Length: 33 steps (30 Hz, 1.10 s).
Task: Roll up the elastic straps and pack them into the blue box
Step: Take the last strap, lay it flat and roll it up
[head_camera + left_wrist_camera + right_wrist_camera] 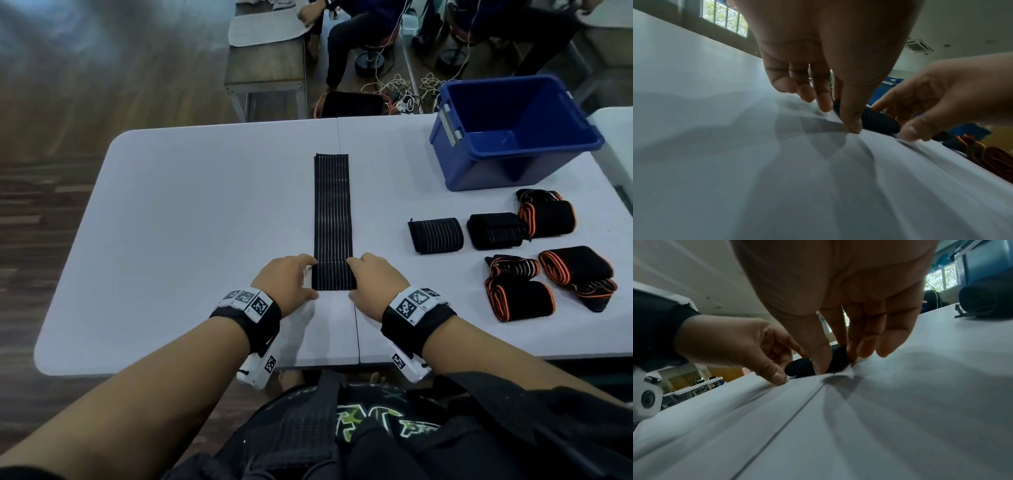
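Observation:
A long black ribbed elastic strap lies flat down the middle of the white table, its near end turned into a small roll. My left hand pinches the roll's left end and my right hand pinches its right end. In the left wrist view the thumb and fingers of the left hand close on the roll. The right wrist view shows my right hand pinching the same roll. The blue box stands at the far right, with nothing visible inside it.
Several rolled and loosely folded straps lie right of my hands: two black ones and orange-edged ones. Beyond the table's far edge are a bench, cables and seated people.

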### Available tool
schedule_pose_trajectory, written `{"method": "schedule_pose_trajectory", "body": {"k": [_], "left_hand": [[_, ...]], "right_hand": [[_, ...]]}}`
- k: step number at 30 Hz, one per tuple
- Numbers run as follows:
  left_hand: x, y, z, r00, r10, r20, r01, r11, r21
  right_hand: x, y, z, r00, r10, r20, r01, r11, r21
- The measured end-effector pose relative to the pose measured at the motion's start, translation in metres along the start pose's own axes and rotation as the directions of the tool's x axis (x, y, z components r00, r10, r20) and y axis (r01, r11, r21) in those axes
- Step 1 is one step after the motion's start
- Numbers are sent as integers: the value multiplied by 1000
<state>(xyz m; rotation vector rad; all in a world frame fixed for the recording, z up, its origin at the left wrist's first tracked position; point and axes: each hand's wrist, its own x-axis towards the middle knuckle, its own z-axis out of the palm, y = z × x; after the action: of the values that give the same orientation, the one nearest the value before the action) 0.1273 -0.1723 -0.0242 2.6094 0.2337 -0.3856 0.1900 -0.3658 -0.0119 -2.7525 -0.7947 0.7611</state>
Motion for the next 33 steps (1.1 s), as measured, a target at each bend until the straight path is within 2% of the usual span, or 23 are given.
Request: {"method": "schedule_pose_trajectory", "body": {"k": [3,7,10,14,17,27,31,33], "left_hand": [[3,-2,1,1000,-10,9,10,1000,-11],[2,-8,3,999,-24,22,26,994,-107],[-1,-8,7,1000,-20,-20,17,986,-169],[2,-3,9,995,-73,-61,55,965,-255],[2,1,8,995,-90,-34,77,956,-283],[8,11,7,982,-184,42,189,954,-232],[8,11,7,979,-201,44,206,960,-189],[6,10,7,977,-211,-10,204,955,-213]], "right_hand": [[1,0,-2,1000,17,-3,-17,1000,9],[1,2,-12,999,45,5,-45,987,155],[3,2,-19,998,67,9,-67,962,264],[18,7,-16,988,152,29,-152,914,376],[22,9,-9,974,228,16,-211,868,451],[27,9,-3,936,338,94,-348,859,375],[27,9,-1,927,373,36,-357,849,388],[21,6,-2,927,372,-37,-325,850,414]]}}
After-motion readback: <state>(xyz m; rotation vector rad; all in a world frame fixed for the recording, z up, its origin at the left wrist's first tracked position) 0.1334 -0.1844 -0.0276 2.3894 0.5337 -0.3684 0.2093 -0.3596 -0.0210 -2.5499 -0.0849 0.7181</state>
